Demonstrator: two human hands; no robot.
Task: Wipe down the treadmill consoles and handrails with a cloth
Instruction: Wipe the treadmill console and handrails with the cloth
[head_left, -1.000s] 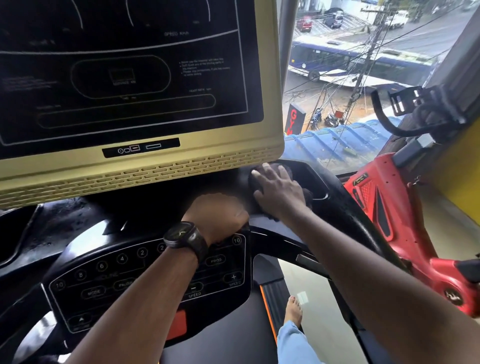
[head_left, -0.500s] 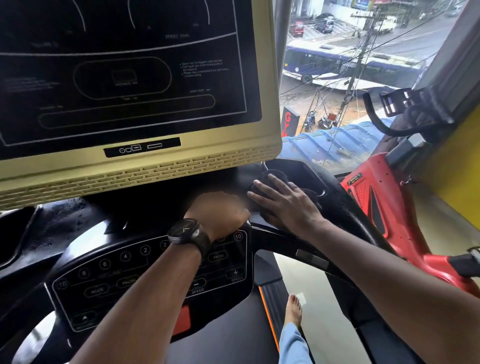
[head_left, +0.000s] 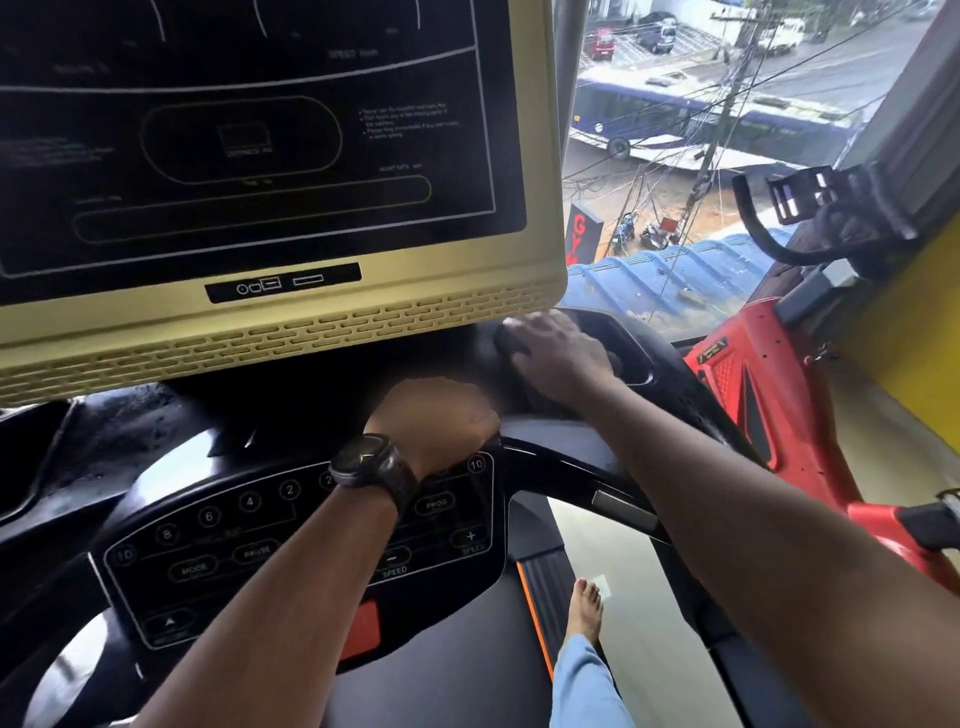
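The treadmill console has a dark screen in a beige frame (head_left: 280, 312) above a black keypad panel (head_left: 249, 540). My right hand (head_left: 558, 356) lies palm down on a dark cloth (head_left: 506, 345) and presses it onto the black tray right of the screen, beside the cup holder (head_left: 631, 343). Most of the cloth is hidden under the hand. My left hand (head_left: 436, 415), with a black watch (head_left: 371, 465) on the wrist, is curled over the top edge of the keypad panel. Its fingers are hidden. The black right handrail (head_left: 623, 501) runs under my right forearm.
A red exercise machine (head_left: 737, 379) with black handlebars (head_left: 810, 218) stands close on the right, against a yellow wall (head_left: 893, 322). A window behind the console looks down on a street. My bare foot (head_left: 584, 608) stands beside the treadmill belt's orange edge.
My right hand slid the cloth toward me along the tray, then back away to the spot under the screen's right corner. My left hand stayed put.
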